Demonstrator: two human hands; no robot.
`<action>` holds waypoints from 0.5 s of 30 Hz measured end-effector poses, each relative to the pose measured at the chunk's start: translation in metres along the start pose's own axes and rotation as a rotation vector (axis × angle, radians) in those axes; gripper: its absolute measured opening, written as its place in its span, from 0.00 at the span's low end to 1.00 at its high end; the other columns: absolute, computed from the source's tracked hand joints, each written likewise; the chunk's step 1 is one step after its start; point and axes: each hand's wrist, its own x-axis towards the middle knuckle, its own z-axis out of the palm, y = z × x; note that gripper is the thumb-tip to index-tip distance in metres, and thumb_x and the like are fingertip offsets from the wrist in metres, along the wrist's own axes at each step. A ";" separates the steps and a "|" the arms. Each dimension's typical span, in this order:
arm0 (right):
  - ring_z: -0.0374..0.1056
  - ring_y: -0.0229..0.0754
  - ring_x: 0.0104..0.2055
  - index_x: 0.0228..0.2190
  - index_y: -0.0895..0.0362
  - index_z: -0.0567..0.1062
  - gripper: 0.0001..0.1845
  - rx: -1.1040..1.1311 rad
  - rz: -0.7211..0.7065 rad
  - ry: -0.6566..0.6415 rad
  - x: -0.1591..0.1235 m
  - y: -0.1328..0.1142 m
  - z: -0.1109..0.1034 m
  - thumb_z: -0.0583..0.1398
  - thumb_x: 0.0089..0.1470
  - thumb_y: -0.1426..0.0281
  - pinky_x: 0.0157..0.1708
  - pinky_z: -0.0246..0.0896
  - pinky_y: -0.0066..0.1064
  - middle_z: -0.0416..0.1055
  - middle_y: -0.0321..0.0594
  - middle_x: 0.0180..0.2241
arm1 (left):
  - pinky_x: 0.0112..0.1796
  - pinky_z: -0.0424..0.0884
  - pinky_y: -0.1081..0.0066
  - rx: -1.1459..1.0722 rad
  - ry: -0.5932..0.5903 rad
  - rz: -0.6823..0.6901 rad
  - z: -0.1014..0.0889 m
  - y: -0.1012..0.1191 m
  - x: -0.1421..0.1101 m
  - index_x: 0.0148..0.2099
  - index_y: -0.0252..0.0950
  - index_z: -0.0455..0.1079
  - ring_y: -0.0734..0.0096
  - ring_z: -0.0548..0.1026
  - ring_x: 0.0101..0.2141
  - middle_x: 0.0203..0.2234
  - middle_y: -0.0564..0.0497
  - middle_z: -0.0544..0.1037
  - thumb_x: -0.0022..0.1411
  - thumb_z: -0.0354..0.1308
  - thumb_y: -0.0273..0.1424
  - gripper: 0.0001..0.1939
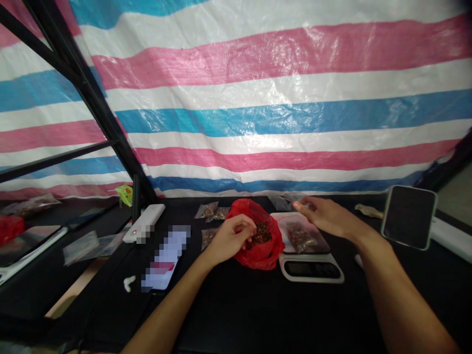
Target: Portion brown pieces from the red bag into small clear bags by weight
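Red plastic bag (267, 255), soft and light, best taken at its rim; left fingers (248, 225) pinched together, right fingers (304, 204) open, empty.

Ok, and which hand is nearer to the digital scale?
The right hand is nearer, above the digital scale; the left hand is left of it, at the red plastic bag.

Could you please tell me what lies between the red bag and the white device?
The head view shows small clear bags of brown pieces between the red bag and the white device.
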 end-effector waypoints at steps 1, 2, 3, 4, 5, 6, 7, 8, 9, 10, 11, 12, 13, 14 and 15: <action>0.75 0.52 0.33 0.34 0.51 0.78 0.30 -0.030 0.047 -0.060 -0.003 0.001 -0.002 0.51 0.62 0.41 0.31 0.61 0.36 0.79 0.44 0.29 | 0.20 0.63 0.78 -0.006 0.012 0.009 -0.001 0.000 0.001 0.39 0.35 0.70 0.79 0.68 0.19 0.24 0.55 0.73 0.64 0.61 0.41 0.13; 0.76 0.52 0.33 0.35 0.51 0.77 0.30 -0.052 0.085 -0.098 -0.005 0.001 -0.002 0.51 0.61 0.40 0.30 0.60 0.36 0.79 0.45 0.29 | 0.20 0.62 0.78 -0.012 0.023 0.011 -0.001 -0.001 0.002 0.39 0.35 0.70 0.79 0.69 0.20 0.25 0.55 0.73 0.63 0.61 0.41 0.13; 0.76 0.53 0.33 0.37 0.51 0.77 0.30 -0.065 0.110 -0.115 -0.007 0.002 -0.001 0.52 0.60 0.39 0.30 0.60 0.36 0.80 0.45 0.30 | 0.19 0.62 0.78 -0.017 0.034 0.010 -0.002 -0.002 0.003 0.40 0.36 0.70 0.78 0.69 0.20 0.25 0.55 0.73 0.64 0.60 0.40 0.12; 0.76 0.53 0.33 0.39 0.51 0.76 0.30 -0.063 0.116 -0.128 -0.008 0.003 0.003 0.54 0.59 0.39 0.29 0.59 0.36 0.80 0.45 0.31 | 0.19 0.61 0.78 -0.018 0.047 0.012 -0.002 -0.003 0.003 0.40 0.36 0.69 0.78 0.68 0.20 0.25 0.56 0.72 0.64 0.59 0.40 0.12; 0.76 0.52 0.32 0.41 0.52 0.75 0.29 -0.044 0.106 -0.150 -0.008 0.004 0.007 0.55 0.59 0.40 0.28 0.59 0.35 0.80 0.45 0.32 | 0.20 0.60 0.77 -0.009 0.066 0.024 -0.002 -0.004 0.004 0.40 0.36 0.69 0.78 0.68 0.20 0.24 0.56 0.72 0.65 0.59 0.39 0.11; 0.76 0.51 0.32 0.44 0.52 0.74 0.29 -0.015 0.088 -0.180 -0.007 0.006 0.012 0.57 0.58 0.41 0.27 0.58 0.34 0.80 0.44 0.32 | 0.20 0.61 0.77 0.020 0.091 0.049 -0.003 -0.005 0.003 0.40 0.36 0.69 0.77 0.68 0.20 0.24 0.57 0.71 0.66 0.57 0.38 0.10; 0.76 0.50 0.30 0.45 0.52 0.72 0.30 0.015 0.070 -0.209 -0.006 0.007 0.018 0.59 0.56 0.41 0.26 0.58 0.34 0.81 0.43 0.31 | 0.22 0.62 0.76 0.077 0.125 0.089 -0.003 -0.005 0.003 0.40 0.36 0.69 0.76 0.68 0.21 0.23 0.56 0.71 0.67 0.56 0.38 0.09; 0.76 0.49 0.30 0.47 0.52 0.71 0.31 0.043 0.057 -0.231 -0.005 0.009 0.023 0.60 0.56 0.41 0.25 0.58 0.33 0.80 0.42 0.30 | 0.25 0.64 0.75 0.164 0.162 0.138 -0.003 -0.005 0.001 0.40 0.37 0.70 0.75 0.69 0.22 0.24 0.56 0.72 0.69 0.55 0.37 0.09; 0.76 0.49 0.29 0.48 0.52 0.71 0.32 0.062 0.051 -0.240 -0.004 0.011 0.027 0.60 0.55 0.41 0.24 0.57 0.33 0.80 0.41 0.29 | 0.27 0.66 0.74 0.272 0.201 0.188 -0.003 -0.004 0.000 0.40 0.37 0.71 0.74 0.71 0.24 0.25 0.55 0.73 0.70 0.53 0.36 0.09; 0.77 0.49 0.28 0.49 0.52 0.70 0.32 0.073 0.048 -0.242 -0.004 0.012 0.031 0.60 0.55 0.41 0.24 0.57 0.33 0.80 0.40 0.29 | 0.30 0.67 0.72 0.388 0.239 0.233 -0.004 -0.002 -0.002 0.40 0.38 0.72 0.73 0.73 0.26 0.26 0.54 0.75 0.70 0.52 0.34 0.09; 0.77 0.49 0.28 0.49 0.52 0.70 0.33 0.076 0.048 -0.236 -0.004 0.013 0.033 0.60 0.55 0.40 0.23 0.57 0.32 0.80 0.40 0.29 | 0.33 0.68 0.71 0.495 0.270 0.269 -0.004 0.000 -0.004 0.40 0.39 0.73 0.71 0.74 0.29 0.28 0.53 0.77 0.71 0.52 0.33 0.09; 0.77 0.49 0.29 0.50 0.52 0.69 0.33 0.075 0.045 -0.228 -0.004 0.013 0.033 0.60 0.55 0.41 0.23 0.57 0.32 0.80 0.40 0.29 | 0.35 0.68 0.71 0.579 0.292 0.293 -0.004 0.001 -0.006 0.41 0.40 0.74 0.70 0.75 0.30 0.30 0.53 0.78 0.71 0.51 0.31 0.09; 0.77 0.49 0.29 0.50 0.52 0.69 0.33 0.073 0.038 -0.220 -0.005 0.012 0.033 0.60 0.55 0.41 0.24 0.58 0.32 0.80 0.41 0.29 | 0.36 0.68 0.70 0.633 0.308 0.312 -0.004 0.003 -0.007 0.42 0.41 0.74 0.70 0.76 0.31 0.32 0.53 0.79 0.70 0.51 0.30 0.09; 0.78 0.49 0.29 0.49 0.52 0.69 0.32 0.066 0.028 -0.197 -0.006 0.011 0.033 0.61 0.55 0.42 0.24 0.58 0.33 0.81 0.41 0.29 | 0.37 0.68 0.70 0.664 0.322 0.327 -0.004 0.003 -0.009 0.44 0.41 0.74 0.70 0.76 0.31 0.33 0.53 0.80 0.70 0.52 0.29 0.09; 0.78 0.50 0.29 0.48 0.53 0.70 0.32 0.055 0.016 -0.152 -0.007 0.009 0.032 0.62 0.54 0.42 0.24 0.59 0.33 0.81 0.42 0.30 | 0.37 0.69 0.70 0.679 0.335 0.341 -0.004 0.004 -0.009 0.44 0.41 0.74 0.70 0.77 0.31 0.33 0.53 0.80 0.70 0.52 0.29 0.09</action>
